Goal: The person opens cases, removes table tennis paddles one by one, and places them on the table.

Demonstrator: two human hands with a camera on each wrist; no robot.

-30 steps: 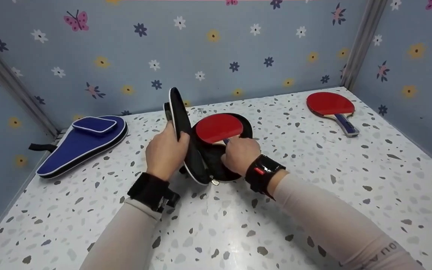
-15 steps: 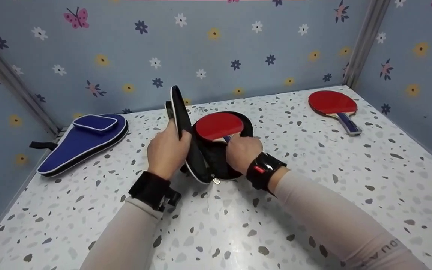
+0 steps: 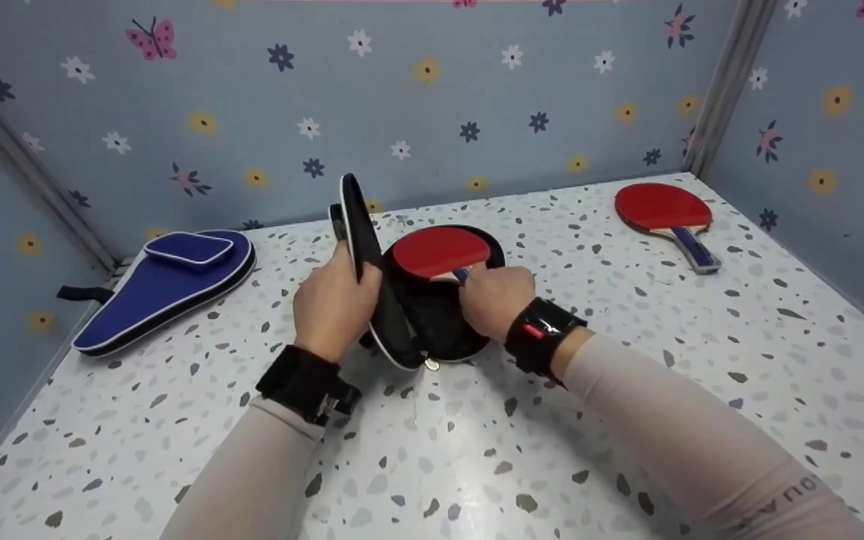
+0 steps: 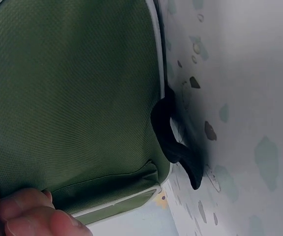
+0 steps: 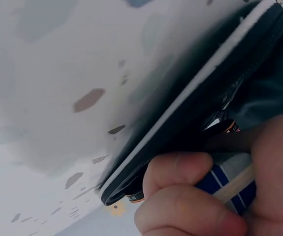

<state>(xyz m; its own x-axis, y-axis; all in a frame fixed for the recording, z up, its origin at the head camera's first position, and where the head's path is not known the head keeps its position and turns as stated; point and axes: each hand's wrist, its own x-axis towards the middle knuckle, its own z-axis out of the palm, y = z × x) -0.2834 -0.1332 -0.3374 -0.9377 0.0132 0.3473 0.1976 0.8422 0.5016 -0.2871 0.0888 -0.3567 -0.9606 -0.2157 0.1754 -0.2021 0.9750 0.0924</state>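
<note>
A zip-up paddle case, black inside, lies unfolded in the head view, its lid [image 3: 394, 319] tilted up and its lower half [image 3: 447, 330] flat on the table. My left hand [image 3: 334, 304] grips the raised lid by its edge. The left wrist view shows the lid's green outer face [image 4: 77, 98] with white piping and a black strap [image 4: 166, 132]. Over the lower half is a red table tennis paddle [image 3: 441, 252]. Its handle [image 5: 232, 184], blue with white stripes, sits in the curled fingers of my right hand [image 3: 498, 304], which hides most of it in the head view.
Another red paddle [image 3: 664, 208] lies at the back right, handle toward the front. At the left is a blue paddle case [image 3: 162, 292] with white piping, closed. A flower-patterned wall [image 3: 432, 105] bounds the speckled table [image 3: 417, 465] at the back and sides.
My right hand has shifted slightly to the right, with the paddle's handle swinging that way and more of the case's lower half showing. My left hand keeps its hold on the lid.
</note>
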